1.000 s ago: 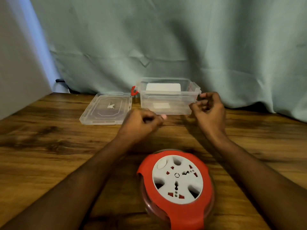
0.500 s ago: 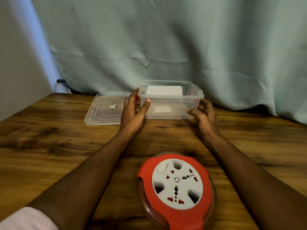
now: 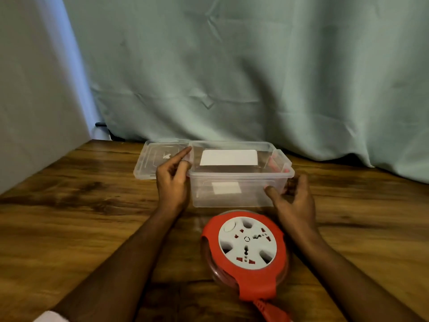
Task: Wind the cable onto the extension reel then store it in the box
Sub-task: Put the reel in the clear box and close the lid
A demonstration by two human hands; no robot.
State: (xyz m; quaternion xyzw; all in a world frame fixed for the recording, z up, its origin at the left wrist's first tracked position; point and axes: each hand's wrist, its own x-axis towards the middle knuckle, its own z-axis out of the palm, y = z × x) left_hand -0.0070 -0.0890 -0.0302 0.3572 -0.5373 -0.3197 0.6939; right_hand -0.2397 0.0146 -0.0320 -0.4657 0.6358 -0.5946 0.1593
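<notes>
I have the clear rectangular plastic box [image 3: 240, 182] between my two hands on the brown wood-grain bench [image 3: 69, 217]. My left hand [image 3: 173, 180] sits against the box's left end, fingers loosely spread with the forefinger up along the rim; it presses rather than grips. My right hand [image 3: 293, 201] cups the near right corner, thumb on the front wall, fingers curled round the side, holding the box lightly. The round red-and-white extension reel [image 3: 247, 249] lies flat on the bench just in front of the box, between my forearms and nearer my right wrist, its socket face up; neither hand touches it. A red cable [image 3: 269, 310] leaves its near edge toward me. The clear flat plastic lid [image 3: 155, 159] lies behind my left hand, beside the box.

Compared with half a second ago, the box has come closer to the reel and now nearly meets it, and both hands have drawn back with it.
</notes>
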